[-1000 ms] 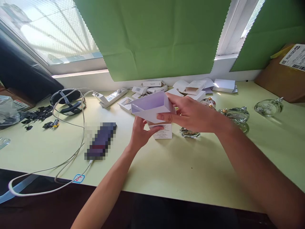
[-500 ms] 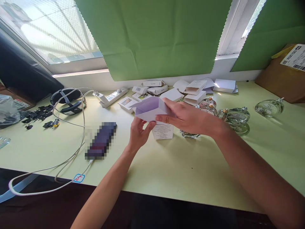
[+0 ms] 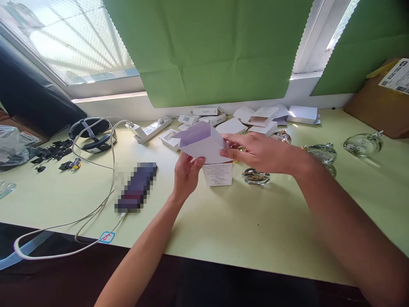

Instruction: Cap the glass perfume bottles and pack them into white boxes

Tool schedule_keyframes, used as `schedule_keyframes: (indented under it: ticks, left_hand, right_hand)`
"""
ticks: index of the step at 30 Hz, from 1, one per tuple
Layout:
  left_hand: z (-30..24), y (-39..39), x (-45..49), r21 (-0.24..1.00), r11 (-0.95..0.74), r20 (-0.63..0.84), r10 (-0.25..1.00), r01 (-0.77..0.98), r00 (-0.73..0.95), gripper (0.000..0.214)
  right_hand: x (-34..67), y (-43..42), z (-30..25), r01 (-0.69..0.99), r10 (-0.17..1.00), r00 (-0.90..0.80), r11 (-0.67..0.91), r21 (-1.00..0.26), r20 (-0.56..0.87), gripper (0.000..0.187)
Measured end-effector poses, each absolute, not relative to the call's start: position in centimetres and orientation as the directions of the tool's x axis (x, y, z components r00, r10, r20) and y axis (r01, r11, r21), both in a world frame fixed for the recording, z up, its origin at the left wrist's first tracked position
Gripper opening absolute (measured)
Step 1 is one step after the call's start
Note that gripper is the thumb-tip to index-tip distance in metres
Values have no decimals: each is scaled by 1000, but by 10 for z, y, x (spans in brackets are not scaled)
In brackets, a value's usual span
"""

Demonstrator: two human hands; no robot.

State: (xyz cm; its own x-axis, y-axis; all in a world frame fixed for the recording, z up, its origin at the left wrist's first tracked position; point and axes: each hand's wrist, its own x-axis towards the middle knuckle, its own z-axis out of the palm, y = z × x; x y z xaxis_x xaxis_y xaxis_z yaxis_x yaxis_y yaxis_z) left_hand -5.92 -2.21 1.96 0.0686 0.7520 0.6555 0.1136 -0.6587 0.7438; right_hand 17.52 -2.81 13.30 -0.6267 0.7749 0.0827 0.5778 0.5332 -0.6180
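Above the table, a white open-ended box (image 3: 207, 145) with a lilac inside is between my two hands, tilted with its opening to the upper left. My left hand (image 3: 188, 175) grips its lower left side, thumb toward me. At its right end, my right hand (image 3: 252, 150) pinches it between thumb and fingers. Below it is a white box face with small print (image 3: 219, 175), its top partly covered. A glass bottle (image 3: 256, 176) lies just under my right hand. More glass bottles (image 3: 322, 153) lie to the right, some hidden by my arm.
White boxes and cartons (image 3: 264, 116) lie along the back. On the left are a phone (image 3: 136, 187) with a long white cable (image 3: 112, 179), a power strip (image 3: 155, 130), a headset (image 3: 96, 143) and black parts (image 3: 54, 151). A cardboard box (image 3: 377, 104) stands far right.
The white box has tilted, its right side lowering slightly. My right hand has shifted a little right along it, and its fingers have moved toward the box's end. My left hand keeps its hold.
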Motion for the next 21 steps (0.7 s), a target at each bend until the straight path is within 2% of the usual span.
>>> schedule_keyframes:
  ticks: [6,16,21]
  left_hand:
    - [21,-23,-59,752,-648,645,761,123,66,32]
    - [22,-23,-59,752,-644,639,765,140,83,31]
    - [23,-23,-58,721,-680,675,733,135,87,33]
  right_hand:
    - [171,-26,134,514,739,-658,584,-628,148,38]
    - [169,-20,127,537,767,-624,559,-632,149,40]
    - [167,-18,125,502,750,-637,581,-641,180,32]
